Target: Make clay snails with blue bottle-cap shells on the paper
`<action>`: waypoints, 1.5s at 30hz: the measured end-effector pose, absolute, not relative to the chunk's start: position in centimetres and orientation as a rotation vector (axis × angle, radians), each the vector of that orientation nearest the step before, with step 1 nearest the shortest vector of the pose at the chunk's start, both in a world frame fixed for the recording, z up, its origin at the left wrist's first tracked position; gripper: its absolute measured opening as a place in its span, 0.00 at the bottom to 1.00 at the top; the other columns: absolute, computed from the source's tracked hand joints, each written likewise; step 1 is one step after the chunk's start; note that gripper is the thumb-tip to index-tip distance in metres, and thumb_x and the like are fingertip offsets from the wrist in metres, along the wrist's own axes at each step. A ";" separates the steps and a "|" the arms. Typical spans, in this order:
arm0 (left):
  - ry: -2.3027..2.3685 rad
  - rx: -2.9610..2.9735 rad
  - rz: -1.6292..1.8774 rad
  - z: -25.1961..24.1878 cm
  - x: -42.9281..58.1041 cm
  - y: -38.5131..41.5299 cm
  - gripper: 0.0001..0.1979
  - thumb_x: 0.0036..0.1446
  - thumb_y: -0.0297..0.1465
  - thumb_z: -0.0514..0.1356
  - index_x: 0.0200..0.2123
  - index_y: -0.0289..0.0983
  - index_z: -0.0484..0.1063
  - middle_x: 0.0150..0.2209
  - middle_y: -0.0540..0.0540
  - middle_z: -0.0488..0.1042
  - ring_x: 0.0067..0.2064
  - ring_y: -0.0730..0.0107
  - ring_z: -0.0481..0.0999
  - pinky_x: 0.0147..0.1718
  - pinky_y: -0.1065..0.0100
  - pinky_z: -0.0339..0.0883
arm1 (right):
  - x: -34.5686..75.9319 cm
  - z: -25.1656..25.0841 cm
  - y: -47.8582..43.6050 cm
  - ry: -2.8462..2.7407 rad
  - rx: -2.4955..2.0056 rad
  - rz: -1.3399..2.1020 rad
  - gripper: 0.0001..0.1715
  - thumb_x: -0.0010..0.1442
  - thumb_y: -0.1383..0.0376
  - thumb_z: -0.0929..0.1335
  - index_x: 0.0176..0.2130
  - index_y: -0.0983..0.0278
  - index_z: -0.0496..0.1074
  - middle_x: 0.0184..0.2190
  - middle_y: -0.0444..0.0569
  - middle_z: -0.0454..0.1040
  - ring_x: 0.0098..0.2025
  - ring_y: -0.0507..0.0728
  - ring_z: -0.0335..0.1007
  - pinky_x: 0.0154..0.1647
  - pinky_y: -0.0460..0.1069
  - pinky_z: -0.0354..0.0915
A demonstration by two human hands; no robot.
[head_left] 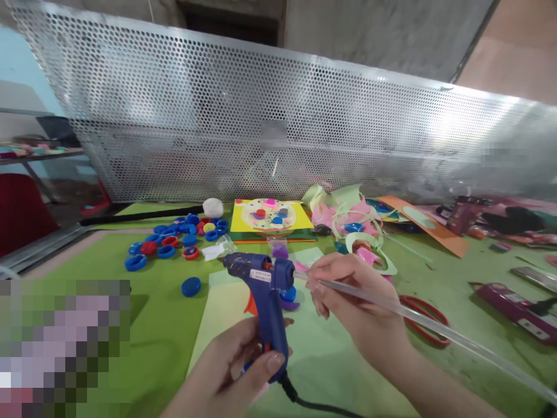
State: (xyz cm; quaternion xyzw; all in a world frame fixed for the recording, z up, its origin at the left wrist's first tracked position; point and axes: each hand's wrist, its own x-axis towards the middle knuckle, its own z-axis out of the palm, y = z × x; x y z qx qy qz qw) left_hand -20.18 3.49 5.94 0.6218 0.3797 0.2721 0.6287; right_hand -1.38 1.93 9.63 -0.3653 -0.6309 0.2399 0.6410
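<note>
My left hand [239, 363] is wrapped round the handle of a blue glue gun [270, 307], whose nozzle points left. Between the fingers of my right hand [348, 290] is a long clear glue stick [418, 318], its far end at the back of the gun. Pale green paper [230, 302] lies beneath, with a blue cap [288, 294] and orange and purple pieces partly hidden behind the gun. Further back stands a yellow card [238, 219] with a decorated round shape on it.
Blue and red bottle caps [166, 251] lie at the left. Paper scraps [348, 212], red-handled scissors [424, 322] and a purple device [513, 307] are at the right. A perforated metal panel [261, 116] stands behind. The gun's black cord [322, 406] runs toward the front.
</note>
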 end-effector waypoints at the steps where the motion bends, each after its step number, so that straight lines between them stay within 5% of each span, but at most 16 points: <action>1: 0.869 1.454 0.583 6.0 -20.2 3.6 0.26 0.48 0.55 0.59 0.41 0.42 0.75 0.31 0.47 0.74 0.31 0.67 0.70 0.29 0.70 0.65 | -1.4 9.5 1.9 -1.467 -0.856 0.499 0.06 0.57 0.71 0.68 0.32 0.60 0.69 0.30 0.42 0.71 0.22 0.46 0.66 0.19 0.42 0.64; 7: 0.834 1.427 0.572 5.8 -20.4 4.1 0.25 0.48 0.53 0.60 0.40 0.39 0.75 0.30 0.48 0.71 0.30 0.70 0.67 0.27 0.72 0.62 | -1.2 9.5 2.1 -1.572 -0.894 0.318 0.07 0.58 0.72 0.68 0.34 0.59 0.69 0.33 0.43 0.73 0.24 0.47 0.68 0.23 0.43 0.65; 12: 0.780 1.517 0.512 5.6 -20.4 4.0 0.26 0.52 0.52 0.57 0.41 0.37 0.73 0.29 0.49 0.69 0.28 0.72 0.64 0.26 0.72 0.60 | -1.0 10.0 1.8 -1.653 -0.890 0.211 0.07 0.57 0.73 0.68 0.33 0.61 0.69 0.33 0.44 0.74 0.35 0.51 0.73 0.34 0.47 0.70; 23: 0.779 1.348 0.622 6.6 -20.2 3.3 0.25 0.47 0.51 0.63 0.43 0.41 0.77 0.35 0.47 0.78 0.38 0.63 0.75 0.40 0.66 0.69 | -1.1 9.9 0.7 -1.583 -0.872 0.186 0.09 0.56 0.74 0.68 0.33 0.59 0.68 0.32 0.42 0.73 0.38 0.54 0.75 0.39 0.50 0.71; 35: 0.722 1.571 0.646 5.3 -20.7 3.7 0.23 0.51 0.49 0.61 0.46 0.44 0.74 0.36 0.47 0.77 0.37 0.64 0.75 0.39 0.66 0.70 | -1.3 10.0 0.4 -1.569 -0.944 0.168 0.09 0.56 0.73 0.69 0.31 0.61 0.67 0.28 0.41 0.73 0.29 0.49 0.72 0.25 0.43 0.67; 41: 0.809 1.891 0.730 6.1 -20.5 3.4 0.16 0.53 0.47 0.59 0.30 0.40 0.75 0.27 0.48 0.73 0.31 0.66 0.73 0.30 0.72 0.70 | -1.9 9.7 0.4 -1.424 -0.939 0.377 0.08 0.57 0.71 0.68 0.29 0.60 0.67 0.22 0.38 0.69 0.20 0.47 0.67 0.20 0.42 0.65; 45: 0.823 2.062 0.853 6.4 -20.6 3.1 0.12 0.55 0.43 0.59 0.33 0.40 0.75 0.25 0.50 0.71 0.28 0.70 0.72 0.27 0.75 0.69 | -2.4 9.2 0.3 -1.344 -0.865 0.442 0.08 0.57 0.72 0.68 0.30 0.60 0.68 0.24 0.37 0.69 0.19 0.45 0.64 0.18 0.41 0.64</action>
